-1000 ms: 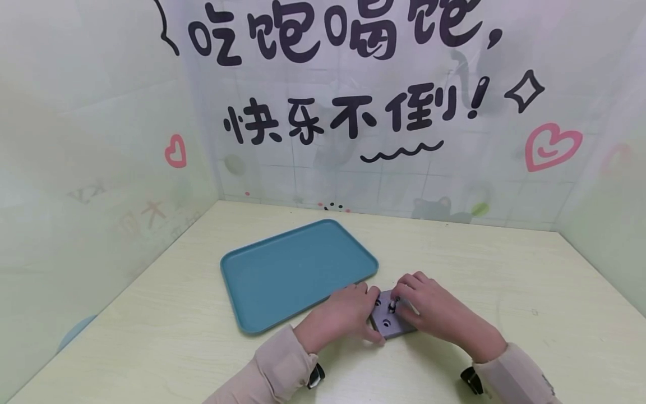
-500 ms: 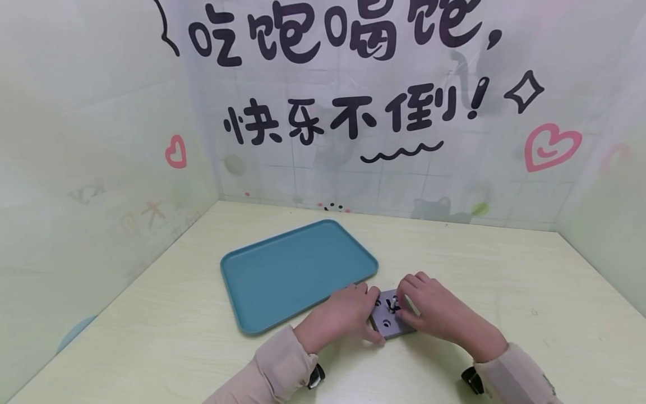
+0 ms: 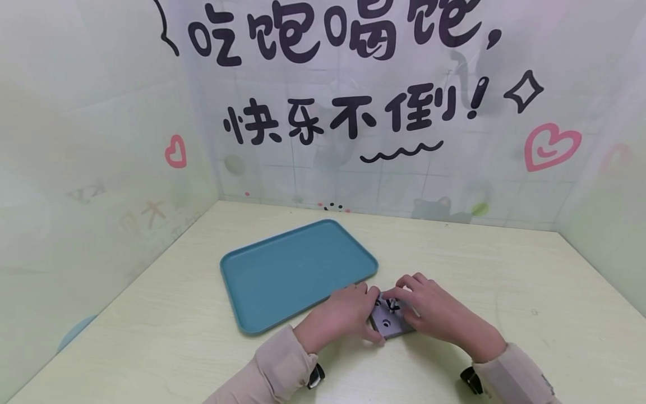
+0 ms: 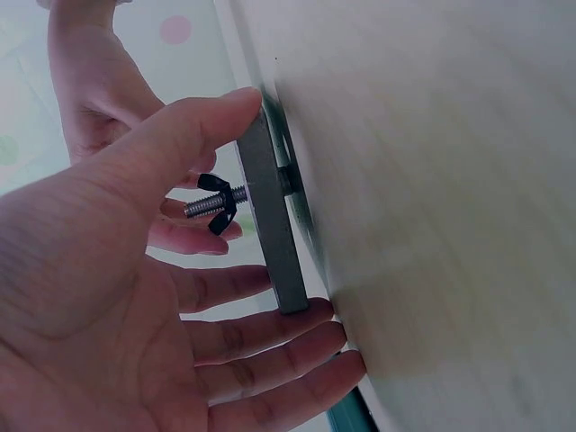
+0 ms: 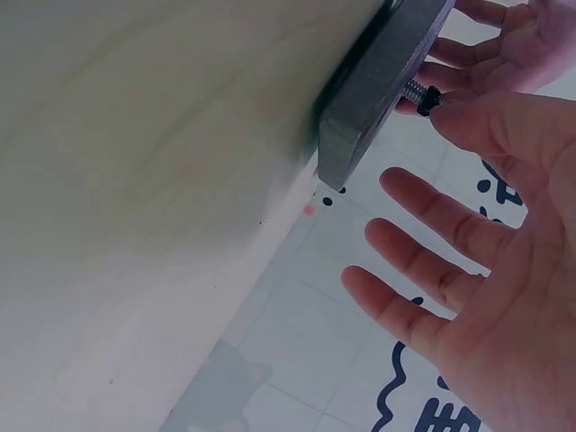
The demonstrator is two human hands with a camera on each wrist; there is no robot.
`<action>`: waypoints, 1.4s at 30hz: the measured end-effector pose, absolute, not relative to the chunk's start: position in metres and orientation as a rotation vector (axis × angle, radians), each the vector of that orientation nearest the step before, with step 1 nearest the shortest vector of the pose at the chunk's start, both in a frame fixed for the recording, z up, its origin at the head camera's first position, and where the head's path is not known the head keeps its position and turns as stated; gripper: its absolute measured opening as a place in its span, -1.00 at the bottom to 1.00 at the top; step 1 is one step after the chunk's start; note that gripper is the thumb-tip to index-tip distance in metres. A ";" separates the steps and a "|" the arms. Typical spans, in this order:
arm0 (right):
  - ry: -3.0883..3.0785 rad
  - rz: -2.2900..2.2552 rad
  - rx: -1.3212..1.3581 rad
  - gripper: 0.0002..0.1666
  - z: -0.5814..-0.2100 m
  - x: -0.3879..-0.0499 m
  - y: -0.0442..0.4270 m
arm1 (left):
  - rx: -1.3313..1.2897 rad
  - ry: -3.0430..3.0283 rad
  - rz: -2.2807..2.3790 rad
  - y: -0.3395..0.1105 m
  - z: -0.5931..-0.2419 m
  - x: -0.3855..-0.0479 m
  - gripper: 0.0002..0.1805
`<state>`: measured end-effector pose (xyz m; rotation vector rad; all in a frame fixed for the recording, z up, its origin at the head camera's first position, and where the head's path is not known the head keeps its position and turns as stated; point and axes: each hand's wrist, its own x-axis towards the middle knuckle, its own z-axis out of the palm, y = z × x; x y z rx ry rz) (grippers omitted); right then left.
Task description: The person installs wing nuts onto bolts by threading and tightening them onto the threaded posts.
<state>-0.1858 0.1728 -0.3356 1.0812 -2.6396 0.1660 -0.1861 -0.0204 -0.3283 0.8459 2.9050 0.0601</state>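
In the head view my left hand [image 3: 343, 315] grips a flat grey plate [image 3: 398, 328] by its left side. The left wrist view shows the thumb of my left hand [image 4: 99, 261] on one edge of the plate [image 4: 274, 225] and fingers at the opposite edge. A threaded bolt [image 4: 200, 208] with a black wing nut [image 4: 225, 216] sticks out of the plate's face. My right hand [image 3: 436, 308] has thumb and index finger around the wing nut. In the right wrist view my right hand [image 5: 513, 216] touches the wing nut [image 5: 430, 100] with its thumb; other fingers are spread.
A blue tray [image 3: 298, 269] lies on the table [image 3: 454, 252] behind and left of the plate, close to my left hand. Printed white sheeting [image 3: 303, 179] stands behind the table, with more at both sides. Part of a blue round shape shows at the left.
The fingers of my right hand first drew slightly right, then the index finger reached out left over the plate past the wing nut. My left hand and the plate stayed in place.
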 end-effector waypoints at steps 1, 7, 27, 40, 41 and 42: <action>-2.641 0.167 1.081 -0.54 -0.336 -0.186 0.173 | 0.847 2.905 0.059 -0.021 -0.328 -0.186 -0.10; -2.657 0.191 1.072 -0.59 -0.335 -0.185 0.173 | 0.846 2.903 0.061 -0.021 -0.328 -0.186 -0.11; -2.690 0.178 0.992 -0.88 -0.335 -0.186 0.172 | 0.850 2.894 0.067 -0.020 -0.330 -0.188 -0.10; -2.681 0.193 1.000 -0.81 -0.334 -0.185 0.172 | 0.856 2.898 0.080 -0.021 -0.329 -0.186 -0.11; -2.676 0.205 1.014 -0.78 -0.334 -0.185 0.172 | 0.855 2.897 0.080 -0.021 -0.329 -0.186 -0.10; -2.665 0.215 1.035 -0.74 -0.334 -0.185 0.173 | 0.853 2.897 0.077 -0.021 -0.329 -0.187 -0.09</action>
